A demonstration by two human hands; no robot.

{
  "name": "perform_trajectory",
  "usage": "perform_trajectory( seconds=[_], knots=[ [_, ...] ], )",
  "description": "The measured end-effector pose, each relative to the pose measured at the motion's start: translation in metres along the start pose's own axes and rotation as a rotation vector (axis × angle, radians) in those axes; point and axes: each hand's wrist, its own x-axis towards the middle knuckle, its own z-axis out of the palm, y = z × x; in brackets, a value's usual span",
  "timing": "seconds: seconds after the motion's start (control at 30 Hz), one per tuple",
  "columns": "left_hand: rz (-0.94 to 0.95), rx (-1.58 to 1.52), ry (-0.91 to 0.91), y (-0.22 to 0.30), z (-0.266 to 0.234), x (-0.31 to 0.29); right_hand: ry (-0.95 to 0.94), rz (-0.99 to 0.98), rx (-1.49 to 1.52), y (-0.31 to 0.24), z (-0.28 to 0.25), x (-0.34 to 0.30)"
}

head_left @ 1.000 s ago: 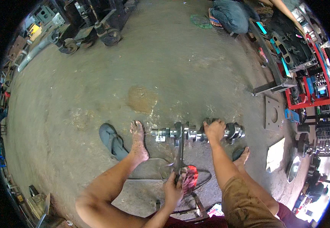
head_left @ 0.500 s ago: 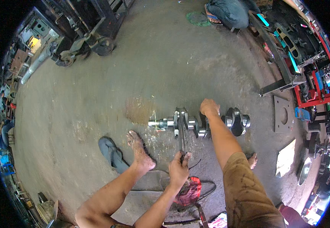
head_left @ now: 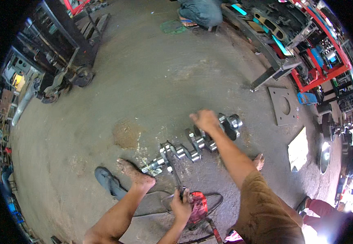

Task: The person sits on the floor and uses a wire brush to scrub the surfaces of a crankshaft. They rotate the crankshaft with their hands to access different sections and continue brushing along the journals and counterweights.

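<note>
A long shiny metal crankshaft (head_left: 180, 152) lies slantwise on the floor, between my bare left foot and my right foot. My right hand (head_left: 206, 120) is closed at its far side toward the right end, its curled fingers partly hidden and a little blurred. My left hand (head_left: 182, 203) grips the near end of a long, thin, dark tool (head_left: 177, 178), whose far end meets the crankshaft left of its middle. Whether this tool is stiff or a strap I cannot tell. Beside my left wrist lies a red and black bag-like thing (head_left: 199, 205) with loose straps.
A grey slipper (head_left: 108, 181) is left of my foot. At the right lie a metal plate with a round hole (head_left: 283, 106) and a white sheet (head_left: 298, 149). A metal bench (head_left: 266, 53) stands far right, a wheeled lifter (head_left: 64, 61) far left. Another person (head_left: 201, 12) crouches ahead.
The crankshaft has turned from level to slanting, its left end now nearer my left foot. My right hand has stayed at it. The whole view has shifted and tilted.
</note>
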Motion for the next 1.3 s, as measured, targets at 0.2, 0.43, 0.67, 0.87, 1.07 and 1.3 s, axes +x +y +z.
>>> perform_trajectory(
  seconds=[0.2,0.43,0.67,0.87,1.07,1.3],
  knots=[
    [0.001,-0.058,-0.034,-0.003,0.003,-0.008,0.032,0.531,0.302,0.169,-0.042,-0.022],
    [0.039,0.048,-0.079,0.003,0.013,-0.004,0.231,0.393,0.542,0.196,-0.002,-0.041],
    [0.083,0.09,-0.055,0.001,0.005,0.008,0.277,0.445,0.607,0.198,0.014,-0.066],
    [0.093,0.097,0.014,-0.022,0.008,0.006,0.665,0.621,0.503,0.194,0.082,-0.177],
    [-0.147,-0.177,0.051,-0.041,0.005,0.01,-0.151,0.362,0.997,0.053,0.189,-0.307],
    [-0.143,-0.51,0.042,-0.04,0.003,0.018,-0.305,0.552,1.492,-0.038,0.183,-0.292]
  ],
)
